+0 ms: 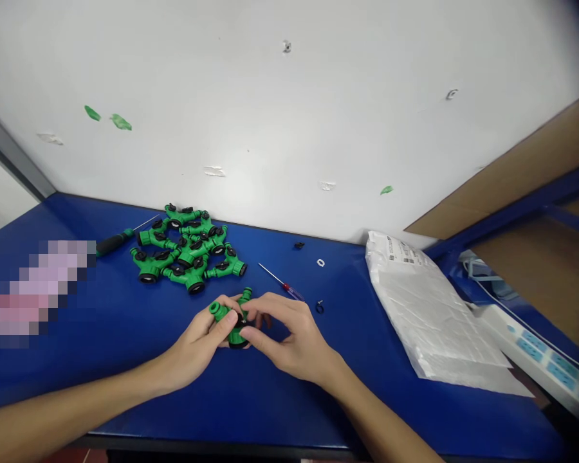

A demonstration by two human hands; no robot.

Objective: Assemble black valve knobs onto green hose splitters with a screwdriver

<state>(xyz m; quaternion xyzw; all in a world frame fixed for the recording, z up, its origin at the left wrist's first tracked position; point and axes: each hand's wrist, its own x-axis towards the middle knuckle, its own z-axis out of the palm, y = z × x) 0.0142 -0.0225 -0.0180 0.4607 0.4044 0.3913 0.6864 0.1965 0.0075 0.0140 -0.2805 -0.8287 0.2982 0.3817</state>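
My left hand (193,341) and my right hand (289,337) both grip a green plastic hose splitter (232,328) with black parts, low in the middle of the blue table (110,341). My fingers hide much of its body. Behind my hands lies a heap of several matching green splitters (187,249) with black levers. A red-handled screwdriver (284,286) lies just beyond my right fingers, and a small black ring (319,307) sits to its right.
A black-handled screwdriver (113,242) lies left of the heap, beside a pixelated pink patch (33,292). A white ring (320,262) and a black part (298,245) lie near the white wall. A white plastic bag (427,308) and a power strip (535,354) are at the right.
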